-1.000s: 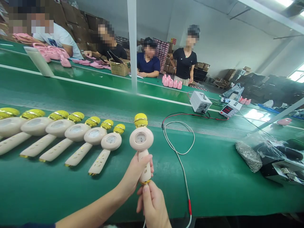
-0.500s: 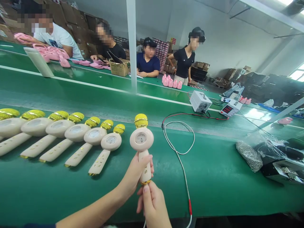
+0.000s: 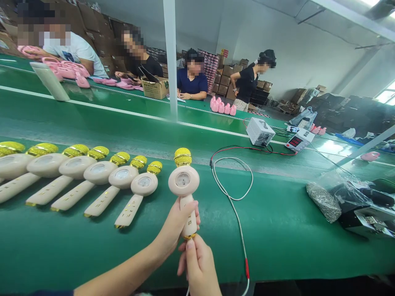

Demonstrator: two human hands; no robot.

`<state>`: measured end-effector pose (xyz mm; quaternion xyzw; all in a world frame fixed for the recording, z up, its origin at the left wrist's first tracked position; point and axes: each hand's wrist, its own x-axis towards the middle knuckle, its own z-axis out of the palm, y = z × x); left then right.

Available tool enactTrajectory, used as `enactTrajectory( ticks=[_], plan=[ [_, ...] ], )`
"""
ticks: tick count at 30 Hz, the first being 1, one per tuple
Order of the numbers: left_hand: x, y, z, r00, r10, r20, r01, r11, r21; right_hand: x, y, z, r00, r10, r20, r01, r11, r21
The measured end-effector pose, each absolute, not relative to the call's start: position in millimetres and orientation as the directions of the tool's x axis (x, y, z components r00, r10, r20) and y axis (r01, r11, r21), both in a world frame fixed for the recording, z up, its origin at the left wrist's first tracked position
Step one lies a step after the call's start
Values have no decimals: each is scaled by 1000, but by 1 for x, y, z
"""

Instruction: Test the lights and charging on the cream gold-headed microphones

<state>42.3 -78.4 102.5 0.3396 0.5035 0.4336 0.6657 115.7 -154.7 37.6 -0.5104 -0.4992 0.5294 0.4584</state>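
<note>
Microphone of cream plastic with gold mesh head (image 3: 184,190) sits low-centre in frame; left hand (image 3: 174,222) has fingers clamped round its handle; right hand (image 3: 200,263) pinches at its base, apparently plugging in a white cable (image 3: 230,198); next move likely calls for steady, straight pressure.

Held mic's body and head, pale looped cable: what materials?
Microphone body: probably molded plastic; glossy, soft highlights.
Microphone head: shiny gold, mesh-like texture; metal or plated plastic, can't tell.
Cable: likely plastic or rubber sheath, smooth, bending in a loop.
</note>
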Motion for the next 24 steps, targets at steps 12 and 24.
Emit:
enactTrajectory(
  ticks=[12, 24],
  plan=[
    [45, -77, 102, 131, 918, -374, -206, 394, 896, 111, -155, 28, 37, 995, -87, -21, -87, -996],
    [46, -78, 100, 121, 920, -373, -223, 392, 893, 113, -154, 28, 19, 993, -113, -7, -113, -994]
  ],
)
